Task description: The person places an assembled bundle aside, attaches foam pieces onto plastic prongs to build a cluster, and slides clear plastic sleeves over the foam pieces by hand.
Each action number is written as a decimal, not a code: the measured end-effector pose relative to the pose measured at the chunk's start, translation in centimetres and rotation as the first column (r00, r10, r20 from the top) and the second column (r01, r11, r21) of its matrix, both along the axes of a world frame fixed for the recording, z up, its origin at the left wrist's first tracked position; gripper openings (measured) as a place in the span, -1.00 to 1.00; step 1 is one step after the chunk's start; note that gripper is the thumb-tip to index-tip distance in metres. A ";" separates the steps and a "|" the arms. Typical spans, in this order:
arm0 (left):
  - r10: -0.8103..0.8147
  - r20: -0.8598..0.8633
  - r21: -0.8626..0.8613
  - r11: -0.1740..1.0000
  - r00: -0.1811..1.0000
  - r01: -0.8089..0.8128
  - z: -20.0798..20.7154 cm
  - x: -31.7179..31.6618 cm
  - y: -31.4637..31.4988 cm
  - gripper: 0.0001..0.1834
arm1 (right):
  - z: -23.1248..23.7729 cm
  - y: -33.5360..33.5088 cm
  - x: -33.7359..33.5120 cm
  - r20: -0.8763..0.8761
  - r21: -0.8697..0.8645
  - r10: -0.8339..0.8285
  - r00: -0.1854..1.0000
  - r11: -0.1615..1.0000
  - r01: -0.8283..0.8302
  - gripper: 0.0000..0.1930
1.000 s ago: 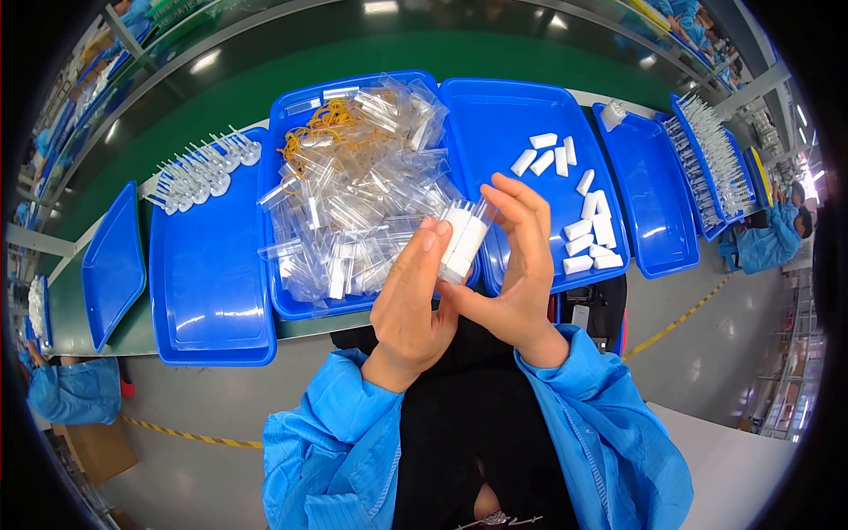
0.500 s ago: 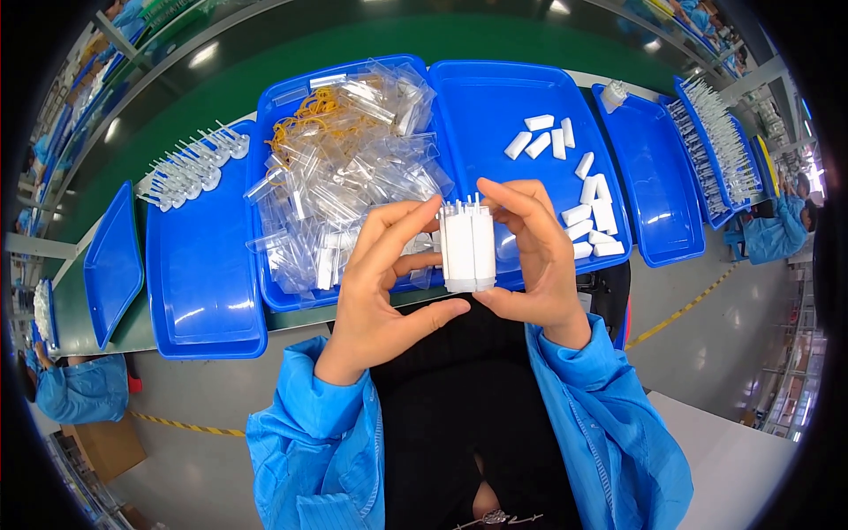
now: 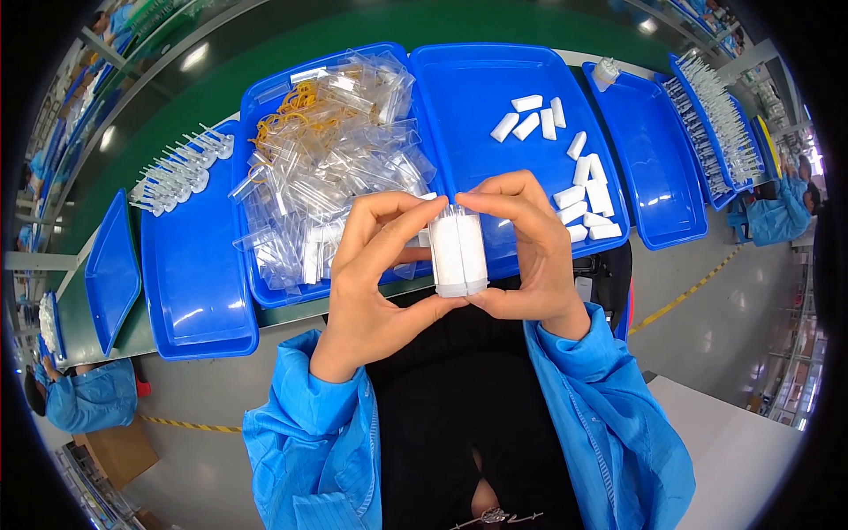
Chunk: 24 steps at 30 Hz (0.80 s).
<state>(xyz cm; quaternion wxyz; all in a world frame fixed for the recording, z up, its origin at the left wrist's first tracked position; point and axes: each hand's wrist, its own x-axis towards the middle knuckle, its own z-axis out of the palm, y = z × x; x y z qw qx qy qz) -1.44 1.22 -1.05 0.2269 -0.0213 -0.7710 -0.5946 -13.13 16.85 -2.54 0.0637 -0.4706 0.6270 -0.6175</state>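
Note:
A white cylinder made of upright segments (image 3: 458, 252), with a translucent ring at its bottom, is held upright in front of my body. My left hand (image 3: 375, 269) grips its left side, index fingertip at the top edge and thumb at the base. On the other side my right hand (image 3: 528, 252) does the same, its index finger bent over the top and its thumb under the lower edge. The fingertips partly hide the top. Behind the cylinder, a blue tray (image 3: 495, 64) holds several white wedge-like blocks (image 3: 597, 197).
A blue tray to its left is heaped with clear plastic sleeves (image 3: 336, 168) and yellow rubber bands (image 3: 296, 115). Clear stemmed parts (image 3: 181, 172) lie in the far-left tray (image 3: 199, 309). Rightward stand a blue tray (image 3: 658, 190) and a rack of white-tipped parts (image 3: 715, 119).
Both index fingers have closed onto the cylinder's top, where thin prongs showed before. My left thumb has come in to its base. The trays have shifted slightly in view.

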 end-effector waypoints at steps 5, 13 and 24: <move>0.017 0.011 -0.093 0.996 1.000 -0.015 0.6 0.1 0.0 -0.27 | 0.0 0.3 0.1 -0.004 0.004 0.005 1.000 1.000 -0.005 -0.33; 0.038 -0.027 -0.160 0.986 0.999 -0.042 0.4 0.0 0.7 -0.19 | -1.0 0.2 0.3 0.198 -0.131 0.129 0.972 0.986 -0.104 -0.27; 0.120 -0.132 0.019 0.993 0.984 -0.119 -0.8 0.1 1.3 -0.21 | -2.8 -0.4 0.4 0.430 -0.405 0.390 0.814 0.889 -0.212 -0.20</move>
